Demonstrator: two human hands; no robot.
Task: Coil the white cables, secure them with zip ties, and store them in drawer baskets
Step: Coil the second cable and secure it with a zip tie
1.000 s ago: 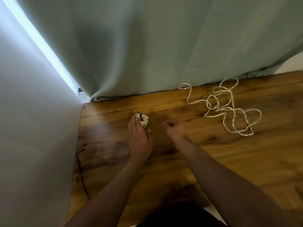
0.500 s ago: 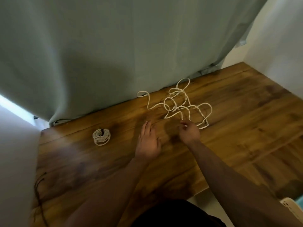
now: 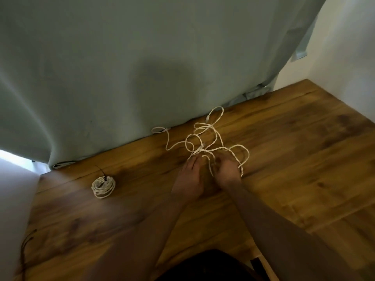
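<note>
A loose white cable [image 3: 205, 136] lies tangled in loops on the wooden table [image 3: 294, 179] near the curtain. My left hand [image 3: 189, 177] rests at the tangle's near edge with its fingertips on a strand. My right hand [image 3: 227, 171] is beside it, fingers curled around strands of the same cable. A coiled white cable [image 3: 103, 185] bound by a dark zip tie sits apart on the left of the table.
A grey-green curtain [image 3: 142, 67] hangs along the table's back edge. White walls [image 3: 12, 199] close in both sides. Dark zip ties [image 3: 25, 248] lie at the far left edge. The table's front edge runs at the lower right.
Both hands have moved from the tied coil across to the loose tangle and reached it. The right hand has closed on its strands. The view has swung right.
</note>
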